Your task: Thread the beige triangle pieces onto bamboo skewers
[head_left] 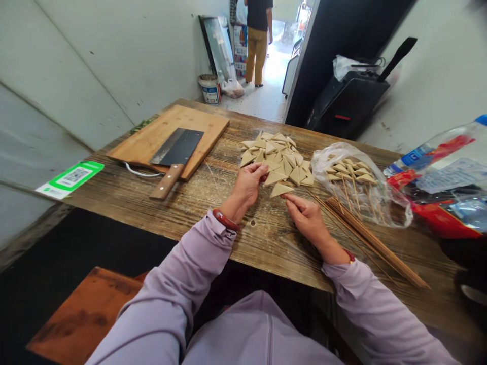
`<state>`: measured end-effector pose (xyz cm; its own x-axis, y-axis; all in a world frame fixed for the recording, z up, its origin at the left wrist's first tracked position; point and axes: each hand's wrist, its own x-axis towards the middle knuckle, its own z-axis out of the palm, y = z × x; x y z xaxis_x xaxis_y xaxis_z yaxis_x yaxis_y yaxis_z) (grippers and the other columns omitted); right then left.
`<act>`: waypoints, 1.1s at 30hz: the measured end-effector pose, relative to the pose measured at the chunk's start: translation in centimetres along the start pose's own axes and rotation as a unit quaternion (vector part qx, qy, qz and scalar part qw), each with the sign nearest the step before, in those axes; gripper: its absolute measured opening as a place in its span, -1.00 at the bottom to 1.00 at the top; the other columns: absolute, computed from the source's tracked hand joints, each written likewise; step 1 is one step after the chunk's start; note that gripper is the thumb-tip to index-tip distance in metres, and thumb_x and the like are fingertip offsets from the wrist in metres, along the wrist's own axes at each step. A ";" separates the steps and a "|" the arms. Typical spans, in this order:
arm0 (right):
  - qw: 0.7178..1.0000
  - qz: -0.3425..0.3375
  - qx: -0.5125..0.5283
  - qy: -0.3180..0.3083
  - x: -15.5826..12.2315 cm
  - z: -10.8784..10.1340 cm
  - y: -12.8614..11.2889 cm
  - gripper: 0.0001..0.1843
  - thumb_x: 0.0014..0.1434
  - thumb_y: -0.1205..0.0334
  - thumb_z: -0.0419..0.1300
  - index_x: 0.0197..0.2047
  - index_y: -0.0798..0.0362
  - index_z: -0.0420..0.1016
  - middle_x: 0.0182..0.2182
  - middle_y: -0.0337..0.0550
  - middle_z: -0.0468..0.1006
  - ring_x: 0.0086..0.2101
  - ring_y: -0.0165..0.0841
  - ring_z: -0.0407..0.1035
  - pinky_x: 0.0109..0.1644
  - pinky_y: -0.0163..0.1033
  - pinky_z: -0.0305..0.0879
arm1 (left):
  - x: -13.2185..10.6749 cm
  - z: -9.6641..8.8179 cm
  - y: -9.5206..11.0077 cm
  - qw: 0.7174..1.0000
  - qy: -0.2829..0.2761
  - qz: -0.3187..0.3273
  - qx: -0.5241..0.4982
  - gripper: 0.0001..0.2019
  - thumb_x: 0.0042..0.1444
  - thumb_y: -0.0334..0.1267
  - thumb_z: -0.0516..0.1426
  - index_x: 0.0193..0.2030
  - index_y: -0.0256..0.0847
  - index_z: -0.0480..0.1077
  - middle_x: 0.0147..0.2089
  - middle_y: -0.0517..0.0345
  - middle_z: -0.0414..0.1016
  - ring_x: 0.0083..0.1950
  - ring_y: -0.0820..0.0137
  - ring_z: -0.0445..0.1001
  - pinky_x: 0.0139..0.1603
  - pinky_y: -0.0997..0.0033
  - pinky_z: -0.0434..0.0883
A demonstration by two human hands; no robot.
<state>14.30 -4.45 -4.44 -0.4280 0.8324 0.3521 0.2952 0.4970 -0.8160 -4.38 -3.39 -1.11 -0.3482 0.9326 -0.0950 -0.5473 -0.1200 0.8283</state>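
Observation:
My left hand (248, 185) and my right hand (306, 218) sit close together at the near edge of a heap of tan triangular pieces (276, 154), probably tofu. The left fingertips curl against a triangle (274, 177), and the right fingertips reach toward another triangle (280, 190) lying between my hands. Whether either hand grips a piece is hard to tell. To the right, a clear plastic bag (352, 175) holds triangles threaded on thin wooden skewers. A bundle of bamboo skewers (365, 238) lies beyond my right wrist.
A cleaver (177, 152) lies on a wooden cutting board (201, 126) on the worn plank table (232, 230). A green QR-code card (70, 179) sits at the left edge. Plastic bottles and red packaging (437, 203) crowd the right. A person (257, 43) stands in the corridor beyond.

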 end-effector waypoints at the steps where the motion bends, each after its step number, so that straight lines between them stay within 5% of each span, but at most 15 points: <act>1: 1.000 0.000 -0.001 -0.001 0.0 0.0 0.1 -0.66 0.24 0.15 0.11 -0.08 0.03 0.67 -0.18 -0.04 0.71 -0.16 -0.20 0.60 -0.03 -0.11 0.51 | 0.0 0.0 0.0 1.000 0.000 -0.001 -0.002 -0.87 -0.12 -0.37 0.38 -0.48 -0.30 0.51 -0.51 0.24 0.42 -0.49 0.59 0.27 -0.39 0.52 0.21; 33: 0.998 -0.010 -0.009 -0.060 -0.2 -1.1 0.4 -0.62 0.25 0.20 0.08 0.01 0.01 0.66 -0.21 -0.10 0.71 -0.17 -0.22 0.59 -0.06 -0.12 0.51 | -0.3 0.1 0.2 1.000 -0.011 -0.006 0.017 -0.80 -0.19 -0.31 0.42 -0.48 -0.28 0.50 -0.50 0.25 0.43 -0.47 0.58 0.32 -0.40 0.53 0.23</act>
<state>15.40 -4.13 -4.32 -0.5334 0.7870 0.3099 0.3000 0.5186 -0.8007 -4.25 -3.67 -0.88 -0.3245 0.9412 -0.0938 -0.5252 -0.0969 0.8455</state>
